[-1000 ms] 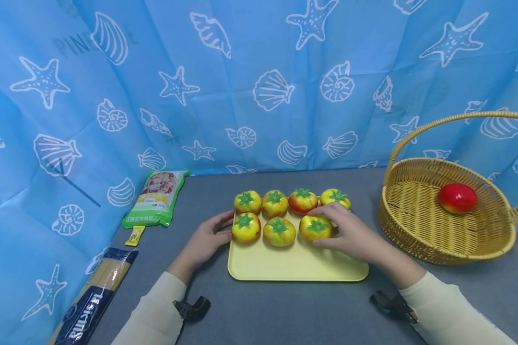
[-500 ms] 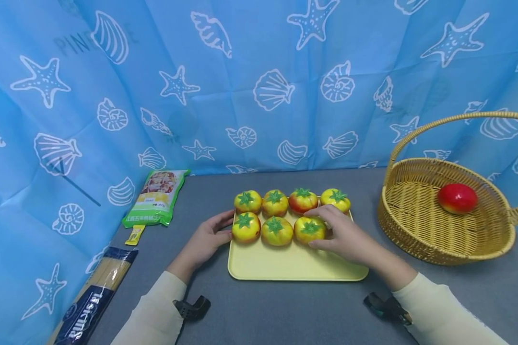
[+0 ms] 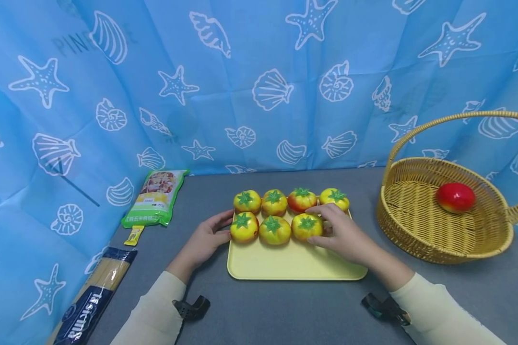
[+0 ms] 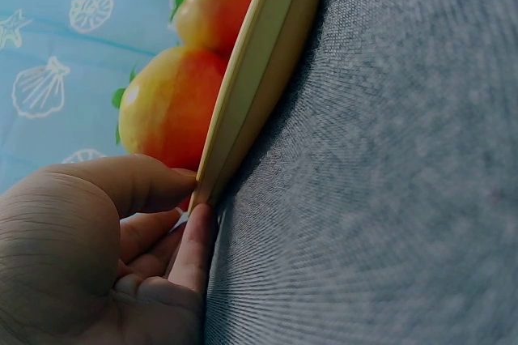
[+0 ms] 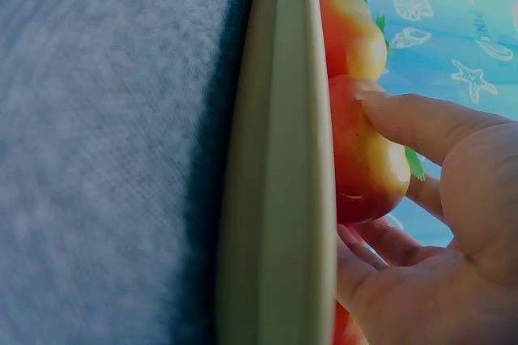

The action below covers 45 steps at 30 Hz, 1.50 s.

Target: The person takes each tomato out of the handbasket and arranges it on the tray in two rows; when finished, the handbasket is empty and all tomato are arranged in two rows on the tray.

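Several yellow-and-red toy tomatoes with green star-shaped tops sit in two rows on a pale yellow tray [image 3: 293, 266]. My right hand [image 3: 343, 235] holds the rightmost tomato [image 3: 306, 226] of the front row, thumb on its near side and fingers round behind. The right wrist view shows this tomato [image 5: 360, 151] standing over the tray rim, beside its neighbour. At the left edge my left hand [image 3: 205, 242] pinches the tray's rim [image 4: 212, 168] between thumb and finger, close to the leftmost front tomato [image 3: 244, 227].
A wicker basket [image 3: 446, 256] with a tall handle stands at the right, with a red mango-like fruit [image 3: 455, 197] in it. On the left lie a green food bag [image 3: 155, 199], a small yellow packet [image 3: 134, 235] and a pack of noodles [image 3: 97, 292]. A blue curtain [image 3: 259, 120] hangs behind.
My right hand has moved a little left with the tomato, bringing it closer to the middle one in the front row. The left hand stays at the tray's edge.
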Motion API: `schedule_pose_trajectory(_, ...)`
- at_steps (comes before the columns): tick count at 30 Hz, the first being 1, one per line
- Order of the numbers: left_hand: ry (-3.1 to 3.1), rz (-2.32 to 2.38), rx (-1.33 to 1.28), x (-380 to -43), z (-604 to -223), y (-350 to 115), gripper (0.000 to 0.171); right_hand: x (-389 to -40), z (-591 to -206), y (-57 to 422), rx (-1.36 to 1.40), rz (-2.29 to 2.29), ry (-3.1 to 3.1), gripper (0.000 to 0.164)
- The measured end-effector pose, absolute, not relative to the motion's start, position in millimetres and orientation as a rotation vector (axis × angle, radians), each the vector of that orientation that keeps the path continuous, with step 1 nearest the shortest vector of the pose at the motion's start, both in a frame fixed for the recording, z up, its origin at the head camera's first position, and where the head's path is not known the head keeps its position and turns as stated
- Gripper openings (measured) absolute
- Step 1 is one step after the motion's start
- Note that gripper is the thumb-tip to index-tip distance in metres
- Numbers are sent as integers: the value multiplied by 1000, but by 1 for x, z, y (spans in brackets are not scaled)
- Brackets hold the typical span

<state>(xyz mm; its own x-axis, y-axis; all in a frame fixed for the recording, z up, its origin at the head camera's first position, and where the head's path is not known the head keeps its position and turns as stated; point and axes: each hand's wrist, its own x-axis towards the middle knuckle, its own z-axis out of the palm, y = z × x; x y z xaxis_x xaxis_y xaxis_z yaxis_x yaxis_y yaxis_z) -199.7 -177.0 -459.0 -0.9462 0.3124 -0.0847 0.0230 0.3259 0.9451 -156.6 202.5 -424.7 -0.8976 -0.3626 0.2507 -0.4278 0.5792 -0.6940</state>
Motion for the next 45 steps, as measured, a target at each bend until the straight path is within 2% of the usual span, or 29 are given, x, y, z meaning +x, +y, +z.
schedule_pose_trajectory(12,2351,1649,297,-200,-459,-177,69,-158,-421,210,653,1320,-2707,63)
schedule_pose_trajectory(25,2353,1641,318,-202,-462,-178,69,-154,-391,225,642,1497,-2636,56)
schedule_pose_trajectory(38,2351,1637,315,-202,-463,-178,68,-146,-363,256,696,1642,-2386,41)
schedule_pose_trajectory(45,2352,1643,330,-201,-463,-179,68,-142,-352,274,718,1801,-2244,43)
